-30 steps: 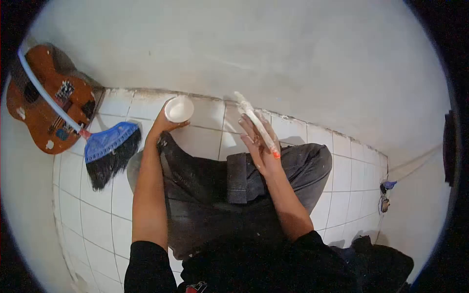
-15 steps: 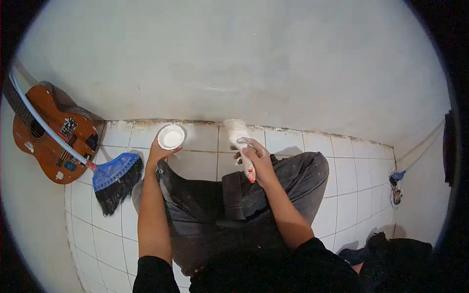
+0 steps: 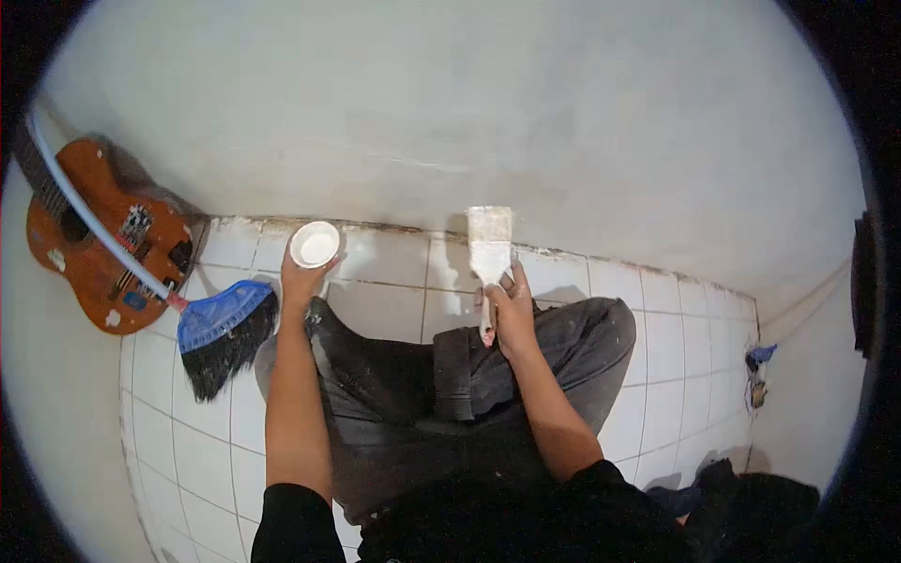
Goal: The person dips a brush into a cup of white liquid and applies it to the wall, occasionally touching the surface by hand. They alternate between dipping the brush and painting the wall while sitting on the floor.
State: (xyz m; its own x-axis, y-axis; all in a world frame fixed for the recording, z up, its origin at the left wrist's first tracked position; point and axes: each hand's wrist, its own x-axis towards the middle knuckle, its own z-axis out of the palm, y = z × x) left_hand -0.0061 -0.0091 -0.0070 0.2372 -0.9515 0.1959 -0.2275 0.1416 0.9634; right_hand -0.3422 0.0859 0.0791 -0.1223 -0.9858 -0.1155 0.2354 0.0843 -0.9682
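Note:
My left hand (image 3: 302, 278) is wrapped round a small white cup (image 3: 315, 245), its open top facing me and its inside whitish. In my right hand (image 3: 511, 310) is a wide paintbrush (image 3: 490, 246), coated in white, with a reddish tip at the end of its handle. The bristles point away from me, toward the foot of the wall (image 3: 450, 113). My fingers close round the handle just below the brush head. Cup and brush are held apart, above the floor in front of my crossed legs.
On the left, an orange-brown guitar (image 3: 113, 235) with stickers leans at the corner. A broom (image 3: 225, 319) with a blue head and black bristles stands before it. White tiles (image 3: 202, 432) cover the floor. Dark cloth (image 3: 751, 507) lies at lower right; small blue and brown items (image 3: 758, 366) sit near the right wall.
The brush has moved right and turned so its broad face shows, bristles pointing more straight ahead. The cup has shifted slightly left and up in view. Both hands keep their holds.

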